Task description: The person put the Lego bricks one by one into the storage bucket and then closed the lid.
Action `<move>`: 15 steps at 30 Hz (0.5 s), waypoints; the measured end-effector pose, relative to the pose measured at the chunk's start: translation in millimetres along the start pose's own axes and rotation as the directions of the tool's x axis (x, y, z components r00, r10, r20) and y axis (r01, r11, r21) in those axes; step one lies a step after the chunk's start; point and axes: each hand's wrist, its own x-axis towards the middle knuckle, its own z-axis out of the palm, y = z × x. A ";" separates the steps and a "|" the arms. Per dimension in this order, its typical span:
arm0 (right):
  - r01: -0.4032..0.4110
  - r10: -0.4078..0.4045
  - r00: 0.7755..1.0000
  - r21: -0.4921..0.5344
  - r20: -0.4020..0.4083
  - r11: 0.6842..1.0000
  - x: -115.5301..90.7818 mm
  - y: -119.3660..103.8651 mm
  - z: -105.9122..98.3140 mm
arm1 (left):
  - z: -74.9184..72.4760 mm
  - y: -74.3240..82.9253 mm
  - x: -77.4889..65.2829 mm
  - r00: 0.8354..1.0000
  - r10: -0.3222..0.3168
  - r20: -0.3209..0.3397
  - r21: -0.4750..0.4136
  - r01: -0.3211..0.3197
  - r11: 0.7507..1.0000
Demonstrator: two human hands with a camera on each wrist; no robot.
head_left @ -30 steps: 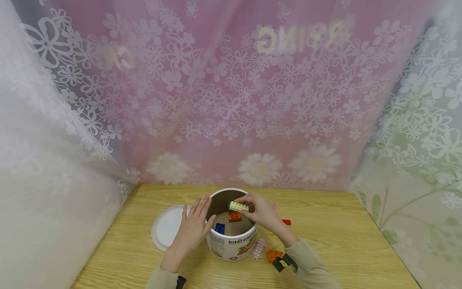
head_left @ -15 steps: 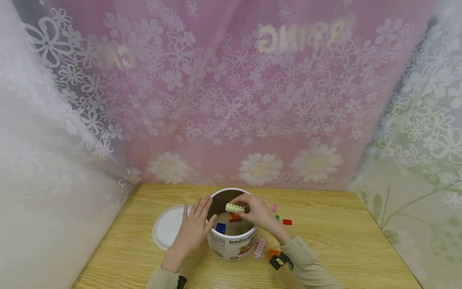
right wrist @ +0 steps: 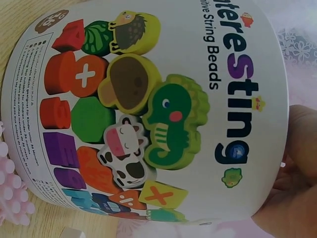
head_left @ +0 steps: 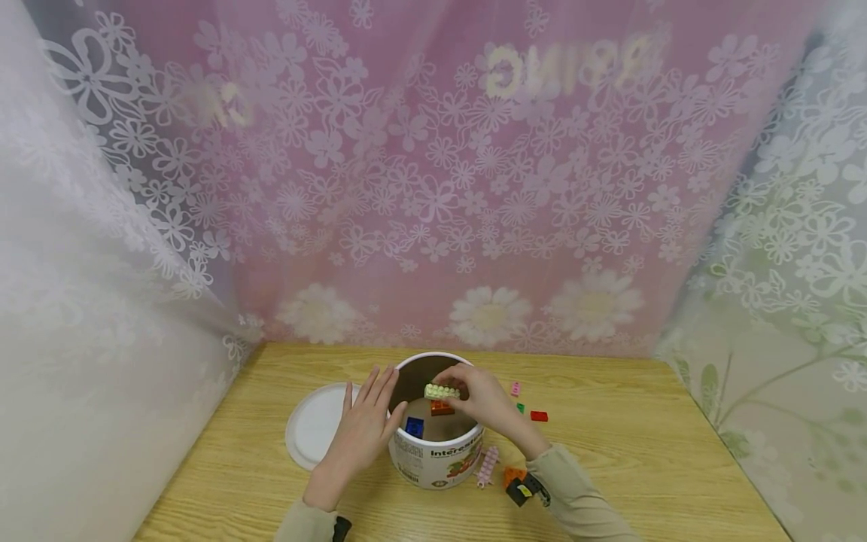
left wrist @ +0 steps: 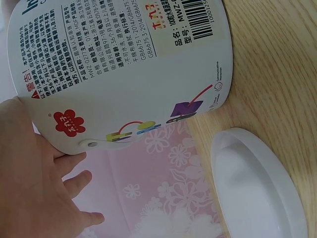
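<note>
A white round tub [head_left: 412, 461] with a printed label stands upright on the table. My left hand [head_left: 362, 425] rests against its left rim with the fingers extended. In the left wrist view that hand [left wrist: 37, 183] lies along the tub's upper edge. Inside the tub's mouth, my right hand [head_left: 484, 395] pinches a pale yellow building brick [head_left: 440, 391] between thumb and fingers, studs upward. Lower in the tub are an orange brick [head_left: 442, 408] and a blue brick [head_left: 415, 427]. The right wrist view shows part of my right hand [right wrist: 292, 188] at the rim; the tub hides the brick there.
A white lid [head_left: 313, 425] lies left of the tub. To the right are a pink studded piece [head_left: 488, 467], an orange brick [head_left: 513, 474] partly behind the wrist camera, a red brick [head_left: 539, 416], a green piece [head_left: 520, 408] and a small pink piece [head_left: 516, 389].
My right hand has shifted slightly left with the pale yellow brick, and its forearm uncovers more of the red brick and the green piece. My left hand stays at the rim.
</note>
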 end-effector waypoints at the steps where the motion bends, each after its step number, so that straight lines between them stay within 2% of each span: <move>1: -0.003 0.003 1.000 0.014 0.005 1.000 0.0 -0.4 -0.3 | -0.3 0.1 0.0 1.000 -0.001 0.002 0.000 0.001 1.000; 6: -0.008 0.008 1.000 0.084 0.001 0.996 -0.9 -1.6 -1.5 | -0.1 -0.3 0.4 1.000 0.000 0.001 -0.005 0.000 1.000; 15: 0.015 0.001 0.996 0.175 -0.089 0.984 -6.7 -1.3 -8.0 | -0.3 -1.1 0.2 1.000 0.003 0.002 -0.005 -0.003 1.000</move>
